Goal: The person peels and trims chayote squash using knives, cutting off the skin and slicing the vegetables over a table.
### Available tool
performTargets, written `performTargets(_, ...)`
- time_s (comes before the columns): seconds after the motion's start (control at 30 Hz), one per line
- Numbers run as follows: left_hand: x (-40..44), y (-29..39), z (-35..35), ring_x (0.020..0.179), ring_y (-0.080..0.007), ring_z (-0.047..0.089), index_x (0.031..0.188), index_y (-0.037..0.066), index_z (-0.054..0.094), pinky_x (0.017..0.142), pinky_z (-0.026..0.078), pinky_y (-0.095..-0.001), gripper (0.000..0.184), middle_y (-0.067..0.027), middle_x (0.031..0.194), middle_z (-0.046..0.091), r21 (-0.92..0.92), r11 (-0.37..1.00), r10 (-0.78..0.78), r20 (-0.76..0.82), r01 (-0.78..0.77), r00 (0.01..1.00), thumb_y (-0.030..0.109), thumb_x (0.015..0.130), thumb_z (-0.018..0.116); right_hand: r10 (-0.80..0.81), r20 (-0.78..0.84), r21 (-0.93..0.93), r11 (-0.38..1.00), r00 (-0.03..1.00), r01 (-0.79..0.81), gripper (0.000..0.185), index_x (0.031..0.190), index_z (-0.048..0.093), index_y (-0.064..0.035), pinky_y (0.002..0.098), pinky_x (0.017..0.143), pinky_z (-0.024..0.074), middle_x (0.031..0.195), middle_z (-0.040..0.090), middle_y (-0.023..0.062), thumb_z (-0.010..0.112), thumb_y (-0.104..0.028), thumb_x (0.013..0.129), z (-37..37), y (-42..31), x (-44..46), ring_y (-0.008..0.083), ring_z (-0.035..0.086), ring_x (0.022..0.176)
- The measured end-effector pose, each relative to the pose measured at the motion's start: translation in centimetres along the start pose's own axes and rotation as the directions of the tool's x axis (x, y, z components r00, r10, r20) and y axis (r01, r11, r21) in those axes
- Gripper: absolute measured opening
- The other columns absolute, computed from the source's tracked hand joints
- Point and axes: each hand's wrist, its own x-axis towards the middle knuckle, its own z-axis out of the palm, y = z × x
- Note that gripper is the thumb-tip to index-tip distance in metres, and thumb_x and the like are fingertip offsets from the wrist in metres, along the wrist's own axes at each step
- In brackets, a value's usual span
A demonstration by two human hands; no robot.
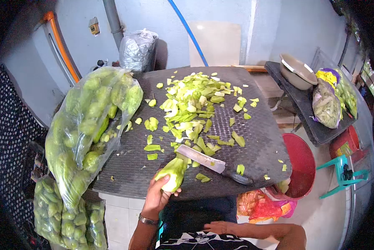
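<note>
My left hand is wrapped round a pale green, partly peeled vegetable at the table's front edge. Just beyond it, a broad knife lies on the dark woven table, its blade by the vegetable's tip and its black handle to the right. My right hand rests low against my body, away from the knife; its fingers point left and nothing shows in it. A heap of green peelings and cut pieces covers the table's middle, with loose scraps around it.
On the left, a large clear bag of green vegetables overhangs the table, with smaller bags below. To the right stand a red bucket, a teal stool and a side table bearing a basin and bagged vegetables.
</note>
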Motion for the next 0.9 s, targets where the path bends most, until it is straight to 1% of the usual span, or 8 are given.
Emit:
performTargets(0.17, 0.5, 0.1, -0.3, 0.078, -0.0274, 0.07, 0.133, 0.002, 0.052, 0.063, 0.056, -0.0361, 0.04, -0.0146, 0.106, 0.069, 0.015, 1.0, -0.008, 0.018, 0.008, 1.0, 0.025, 0.101, 0.061, 0.286, -0.182, 0.522, 0.839, 0.941, -0.154, 0.056, 0.147, 0.046, -0.0089, 0.0421, 0.103, 0.0493, 0.145, 0.046, 0.0131, 0.059, -0.018, 0.094, 4.5, 0.7, -0.1, 0.0306, 0.058, 0.124)
performTargets(0.3, 1.0, -0.1, 0.2, 0.073, -0.0282, 0.07, 0.127, -0.004, 0.057, 0.06, 0.055, -0.0352, 0.045, -0.0175, 0.1, 0.071, 0.044, 0.999, 0.032, -0.033, -0.031, 0.999, 0.031, 0.099, 0.06, 0.072, -0.546, 0.078, 0.996, 0.834, -0.035, 0.072, 0.153, 0.038, -0.0133, 0.0431, 0.097, 0.0518, 0.128, 0.052, 0.0145, 0.059, -0.001, 0.085, 5.7, -0.6, -2.9, 0.0368, 0.06, 0.114)
performTargets(0.4, 0.9, 0.0, 0.5, 0.071, -0.0287, 0.07, 0.126, -0.006, 0.058, 0.058, 0.055, -0.0349, 0.049, -0.0186, 0.097, 0.071, 0.071, 0.997, 0.045, -0.033, -0.042, 0.998, 0.034, 0.099, 0.06, 0.003, -0.671, 0.057, 0.997, 0.741, 0.047, 0.077, 0.153, 0.036, -0.0144, 0.0438, 0.099, 0.0509, 0.128, 0.052, 0.0146, 0.061, 0.001, 0.082, 6.9, 0.6, -0.5, 0.0375, 0.059, 0.116)
performTargets(0.43, 0.9, 0.1, 0.5, 0.071, -0.0287, 0.07, 0.126, -0.007, 0.058, 0.058, 0.055, -0.0349, 0.049, -0.0184, 0.097, 0.071, 0.078, 0.996, 0.049, -0.027, -0.047, 0.998, 0.034, 0.099, 0.061, 0.083, -0.539, 0.154, 0.988, 0.838, 0.001, 0.072, 0.15, 0.041, -0.0136, 0.0437, 0.101, 0.0495, 0.13, 0.053, 0.0153, 0.06, 0.001, 0.082, 5.9, 0.3, -1.1, 0.0374, 0.057, 0.118)
performTargets(0.53, 0.7, 0.1, 0.6, 0.071, -0.0278, 0.07, 0.128, -0.006, 0.057, 0.058, 0.055, -0.0348, 0.05, -0.0179, 0.097, 0.071, 0.056, 0.998, 0.042, -0.05, -0.04, 0.998, 0.035, 0.099, 0.06, 0.058, -0.607, 0.124, 0.992, 0.792, 0.022, 0.066, 0.148, 0.044, -0.0137, 0.0424, 0.102, 0.0489, 0.128, 0.055, 0.0149, 0.056, 0.0, 0.085, 8.1, 1.5, -1.6, 0.0362, 0.057, 0.119)
performTargets(0.67, 0.7, 0.2, 0.4, 0.075, -0.0261, 0.069, 0.131, 0.001, 0.054, 0.062, 0.054, -0.0347, 0.041, -0.0148, 0.104, 0.069, 0.006, 1.0, 0.008, -0.011, -0.007, 1.0, 0.027, 0.1, 0.061, -0.193, -0.808, -0.082, 0.973, 0.557, 0.218, 0.053, 0.14, 0.059, -0.0148, 0.0371, 0.1, 0.0496, 0.133, 0.057, 0.0107, 0.055, -0.007, 0.088, 10.9, 2.0, -6.0, 0.0255, 0.058, 0.117)
performTargets(0.8, 0.7, 0.3, 0.4, 0.075, -0.0256, 0.069, 0.132, 0.001, 0.054, 0.062, 0.054, -0.0348, 0.043, -0.0149, 0.104, 0.07, 0.012, 1.0, 0.004, -0.012, -0.004, 1.0, 0.028, 0.099, 0.062, 0.304, -0.735, 0.477, 0.867, 0.607, 0.143, 0.047, 0.14, 0.061, -0.0157, 0.0347, 0.1, 0.0494, 0.127, 0.063, 0.0086, 0.06, -0.019, 0.093, 10.8, -3.8, -14.8, 0.024, 0.058, 0.115)
performTargets(0.9, 0.6, 0.1, 0.3, 0.075, -0.0254, 0.07, 0.132, 0.001, 0.054, 0.062, 0.054, -0.0349, 0.044, -0.0148, 0.104, 0.07, 0.015, 1.0, 0.004, -0.03, -0.004, 1.0, 0.028, 0.099, 0.063, 0.656, -0.666, 0.74, 0.639, 0.355, 0.209, 0.033, 0.121, 0.076, -0.0129, 0.0296, 0.084, 0.0542, 0.101, 0.068, 0.0123, 0.077, -0.029, 0.092, 13.1, -5.3, -17.0, 0.0191, 0.068, 0.092)
